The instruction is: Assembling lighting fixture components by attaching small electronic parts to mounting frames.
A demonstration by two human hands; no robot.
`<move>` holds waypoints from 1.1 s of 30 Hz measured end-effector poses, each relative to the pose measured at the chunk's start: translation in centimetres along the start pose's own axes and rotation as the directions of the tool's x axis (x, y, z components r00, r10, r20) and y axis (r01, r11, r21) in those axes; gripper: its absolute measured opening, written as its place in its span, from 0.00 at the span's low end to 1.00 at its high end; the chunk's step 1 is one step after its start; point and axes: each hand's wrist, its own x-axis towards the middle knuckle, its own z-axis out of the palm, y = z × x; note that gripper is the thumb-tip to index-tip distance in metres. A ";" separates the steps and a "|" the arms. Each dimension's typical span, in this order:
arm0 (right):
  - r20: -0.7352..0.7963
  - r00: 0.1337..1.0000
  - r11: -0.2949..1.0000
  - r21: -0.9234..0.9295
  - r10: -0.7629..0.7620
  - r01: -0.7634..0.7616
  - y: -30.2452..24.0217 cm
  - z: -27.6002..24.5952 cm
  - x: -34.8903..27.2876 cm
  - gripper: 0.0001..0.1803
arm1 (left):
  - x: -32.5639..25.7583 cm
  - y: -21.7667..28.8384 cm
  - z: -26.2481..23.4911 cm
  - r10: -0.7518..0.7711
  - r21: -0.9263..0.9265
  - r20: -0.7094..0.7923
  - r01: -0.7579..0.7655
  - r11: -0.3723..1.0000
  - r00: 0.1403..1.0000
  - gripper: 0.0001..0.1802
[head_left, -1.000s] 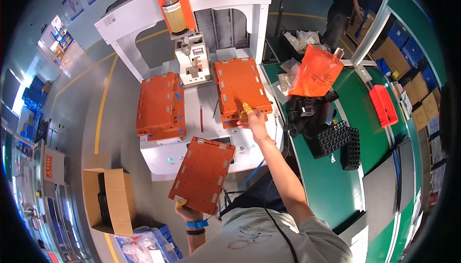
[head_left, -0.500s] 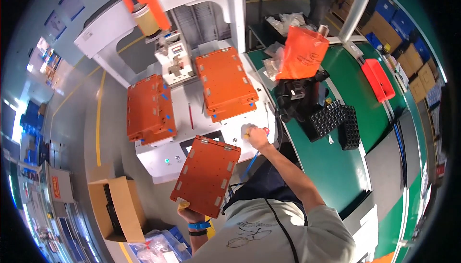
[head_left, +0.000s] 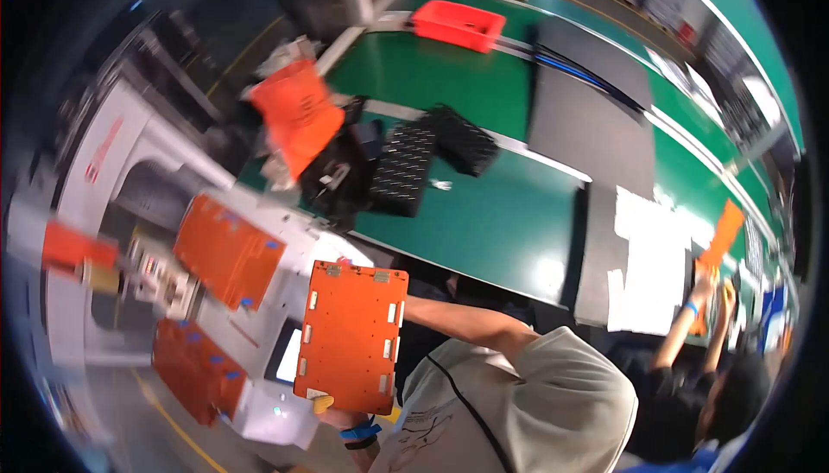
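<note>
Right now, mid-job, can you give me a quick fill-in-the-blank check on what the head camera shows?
1. The flat plate held by the left hand is ____ in colour.
2. The bin at the far end of the bench is ____.
3. The bench top is ____.
4. The two ridged trays lying on the bench are ____.

Missing words: orange; red; green; black
</note>
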 end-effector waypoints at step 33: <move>-0.259 0.906 0.719 -0.552 0.335 -0.423 1.9 -34.1 -18.4 0.48 | 12.6 -30.8 20.4 -0.702 0.613 0.540 0.354 0.706 0.465 0.32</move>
